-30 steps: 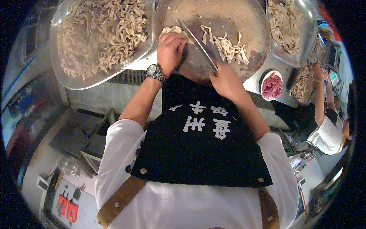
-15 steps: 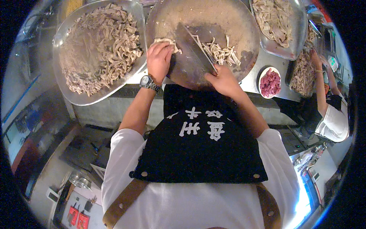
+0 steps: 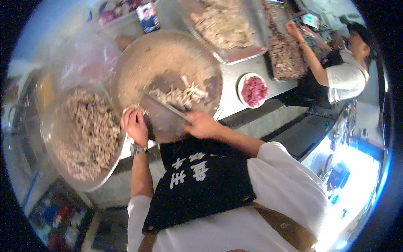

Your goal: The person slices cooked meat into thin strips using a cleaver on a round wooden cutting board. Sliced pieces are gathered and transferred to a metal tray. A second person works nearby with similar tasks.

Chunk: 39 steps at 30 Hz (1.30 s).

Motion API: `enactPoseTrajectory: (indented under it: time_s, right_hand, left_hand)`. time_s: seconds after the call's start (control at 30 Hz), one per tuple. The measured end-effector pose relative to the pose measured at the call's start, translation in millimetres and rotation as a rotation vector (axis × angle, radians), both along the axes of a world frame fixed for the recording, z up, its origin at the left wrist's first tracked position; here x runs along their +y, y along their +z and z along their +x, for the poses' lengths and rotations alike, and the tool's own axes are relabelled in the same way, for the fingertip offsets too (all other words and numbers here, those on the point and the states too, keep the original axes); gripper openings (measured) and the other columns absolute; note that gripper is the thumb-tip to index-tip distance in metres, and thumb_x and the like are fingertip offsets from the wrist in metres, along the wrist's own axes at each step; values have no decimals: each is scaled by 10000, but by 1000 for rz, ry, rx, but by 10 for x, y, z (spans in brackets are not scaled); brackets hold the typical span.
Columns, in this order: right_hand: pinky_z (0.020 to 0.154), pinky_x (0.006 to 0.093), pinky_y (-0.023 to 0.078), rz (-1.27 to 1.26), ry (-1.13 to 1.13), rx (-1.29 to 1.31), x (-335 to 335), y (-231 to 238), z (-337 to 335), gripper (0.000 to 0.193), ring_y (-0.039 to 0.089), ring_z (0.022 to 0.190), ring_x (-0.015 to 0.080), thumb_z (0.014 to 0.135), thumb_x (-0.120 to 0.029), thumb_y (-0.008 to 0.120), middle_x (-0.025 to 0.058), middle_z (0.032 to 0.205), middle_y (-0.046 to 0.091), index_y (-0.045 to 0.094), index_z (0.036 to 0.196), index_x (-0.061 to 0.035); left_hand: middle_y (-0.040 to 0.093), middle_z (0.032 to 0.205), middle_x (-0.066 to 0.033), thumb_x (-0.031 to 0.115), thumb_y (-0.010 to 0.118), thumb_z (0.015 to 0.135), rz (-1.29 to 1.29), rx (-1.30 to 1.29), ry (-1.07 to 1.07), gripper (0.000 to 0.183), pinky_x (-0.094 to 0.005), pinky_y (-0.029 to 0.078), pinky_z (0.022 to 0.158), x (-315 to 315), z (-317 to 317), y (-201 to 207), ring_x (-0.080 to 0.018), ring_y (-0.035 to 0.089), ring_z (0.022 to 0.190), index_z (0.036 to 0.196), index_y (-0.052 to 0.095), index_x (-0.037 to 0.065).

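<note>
My right hand [image 3: 203,125] is closed around the handle of a cleaver [image 3: 171,108], whose blade slants up and left just above the round chopping block [image 3: 163,48]. At the block's left edge, my left hand [image 3: 135,126] has its fingers curled on a pale piece of meat [image 3: 143,111]; the hand partly hides it. Pale cut strips [image 3: 187,95] lie loosely heaped on the block, just beyond the blade.
Left of the block stands a clear tray [image 3: 56,157] of cut strips. Beyond to the right is a tray [image 3: 260,47] of flat pale pieces, with a bowl of red meat [image 3: 254,90] nearer. A phone [image 3: 148,17] stands behind; a co-worker [image 3: 346,73] works at the far right.
The view has swung round, so block, trays and hands sit further left and tilted; the phone and more of the co-worker now show. Both hands keep their holds.
</note>
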State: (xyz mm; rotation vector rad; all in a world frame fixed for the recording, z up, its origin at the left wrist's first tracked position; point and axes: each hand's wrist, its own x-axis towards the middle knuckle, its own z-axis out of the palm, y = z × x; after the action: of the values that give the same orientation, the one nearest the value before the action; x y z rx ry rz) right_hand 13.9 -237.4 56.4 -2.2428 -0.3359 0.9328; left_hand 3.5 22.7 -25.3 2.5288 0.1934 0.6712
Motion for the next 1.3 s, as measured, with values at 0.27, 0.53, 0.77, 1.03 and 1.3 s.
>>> enactPoseTrajectory:
  time_s: [0.27, 0.53, 0.77, 1.03, 1.3]
  right_hand:
    - [837, 495, 537, 73, -21, -26, -86, -138, -94, 522, 656, 902, 432, 864, -244, 591, 259, 949, 675, 547, 1376, -150]
    - [791, 489, 524, 173, -35, -27, -194, -97, -84, 510, 662, 849, 409, 876, -214, 580, 226, 890, 683, 546, 1380, -146]
    - [787, 485, 526, 222, -99, -5, -248, -75, -89, 435, 660, 858, 411, 867, -196, 581, 223, 891, 682, 597, 1299, -150]
    - [798, 490, 526, 210, -110, 36, -276, -184, -105, 433, 661, 876, 416, 865, -215, 598, 229, 915, 686, 603, 1292, -148]
    - [812, 507, 520, 196, -20, -24, -312, -204, -57, 424, 652, 903, 436, 872, -231, 604, 243, 930, 681, 607, 1288, -150]
  left_hand:
    - [612, 1261, -156, 112, 611, 927, 108, 89, -214, 220, -486, 404, 1057, 41, -179, 116, -402, 538, 1181, 1128, 657, 39]
    - [632, 1124, -191, 91, 559, 920, 262, 303, -200, 277, -498, 462, 886, 215, -46, 235, -411, 579, 1006, 1184, 604, 19]
    - [656, 1022, -166, 138, 606, 922, 374, 184, -186, 186, -480, 487, 786, 188, 103, 92, -380, 602, 903, 1080, 649, 50]
    - [669, 1072, -188, 132, 592, 945, 313, 52, -49, 178, -475, 498, 859, -100, 37, 48, -402, 613, 979, 1044, 666, 4]
    - [663, 1166, -168, 55, 523, 971, -192, 277, -226, 167, -420, 459, 1017, -413, -320, 169, -358, 604, 1159, 1053, 653, -9]
